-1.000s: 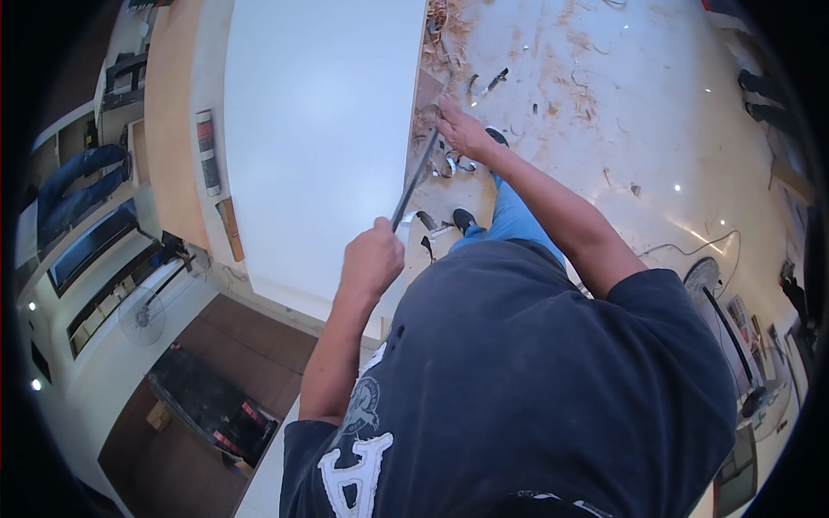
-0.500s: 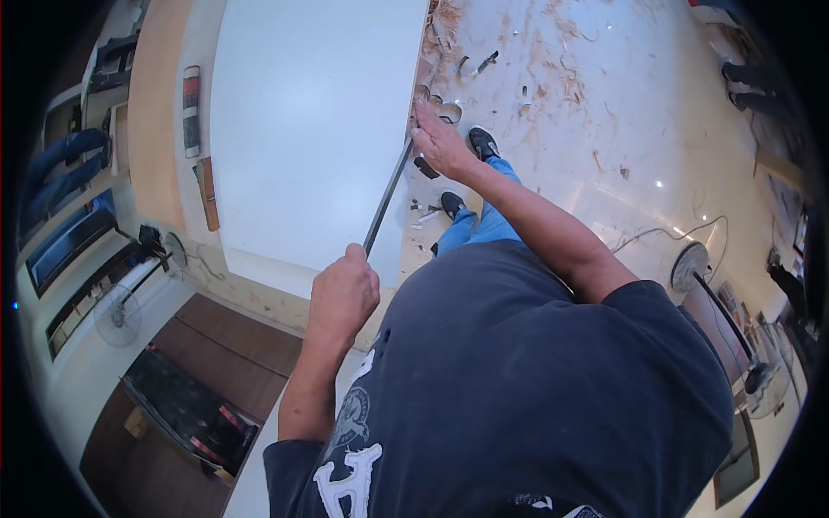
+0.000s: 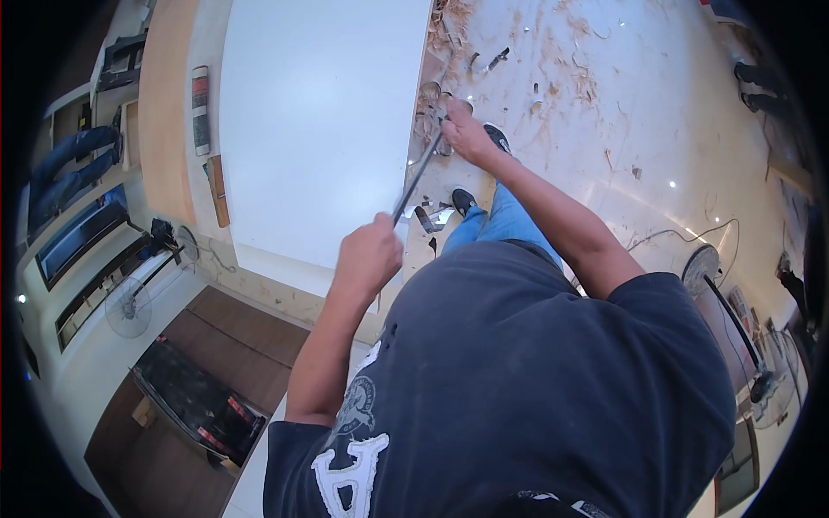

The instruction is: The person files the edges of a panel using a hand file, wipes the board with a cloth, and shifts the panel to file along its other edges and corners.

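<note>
A long, thin dark bar (image 3: pixel 419 177) runs diagonally along the near right edge of a large white panel (image 3: pixel 315 121). My left hand (image 3: pixel 367 255) grips its lower end in a closed fist, over the panel's edge. My right hand (image 3: pixel 466 134) is at the far end of the bar, fingers closed on it, just beyond the panel's right edge.
Tan board (image 3: pixel 164 129) and rolled object (image 3: pixel 200 108) lie left of the panel. Wood shavings and dark strips (image 3: pixel 496 59) litter the pale floor. Standing fans (image 3: pixel 128 302) are at both sides, with a cable on the right. Other people's legs (image 3: pixel 69 173) show at both rims.
Both hands and the bar swung left half a second ago and are now back to the right. My right fingers, straighter then, are now curled on the bar.
</note>
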Action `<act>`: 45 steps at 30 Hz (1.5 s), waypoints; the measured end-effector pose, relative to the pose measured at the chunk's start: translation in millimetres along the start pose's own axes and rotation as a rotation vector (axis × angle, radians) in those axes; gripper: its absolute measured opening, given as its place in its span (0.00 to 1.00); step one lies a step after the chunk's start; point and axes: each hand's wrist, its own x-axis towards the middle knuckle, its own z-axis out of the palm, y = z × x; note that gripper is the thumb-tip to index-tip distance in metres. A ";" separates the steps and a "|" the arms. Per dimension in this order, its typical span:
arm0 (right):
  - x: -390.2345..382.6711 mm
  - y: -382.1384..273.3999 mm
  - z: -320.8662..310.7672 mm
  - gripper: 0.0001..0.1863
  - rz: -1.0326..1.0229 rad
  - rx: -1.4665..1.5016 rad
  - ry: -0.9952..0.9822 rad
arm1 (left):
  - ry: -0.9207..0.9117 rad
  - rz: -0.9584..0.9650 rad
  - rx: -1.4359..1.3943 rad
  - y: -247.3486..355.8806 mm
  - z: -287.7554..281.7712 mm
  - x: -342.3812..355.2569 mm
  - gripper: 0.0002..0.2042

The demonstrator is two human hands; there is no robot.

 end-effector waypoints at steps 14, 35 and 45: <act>-51.8 -37.2 56.7 0.34 0.120 0.154 -0.044 | 0.006 -0.097 -0.093 -32.9 36.7 -63.7 0.07; -91.5 -62.1 75.5 0.35 0.028 0.106 -0.054 | -0.030 -0.137 -0.177 -44.1 46.6 -111.0 0.06; -71.3 24.7 72.9 0.36 0.173 -0.043 -0.164 | -0.038 -0.052 -0.249 -43.2 83.8 -38.6 0.09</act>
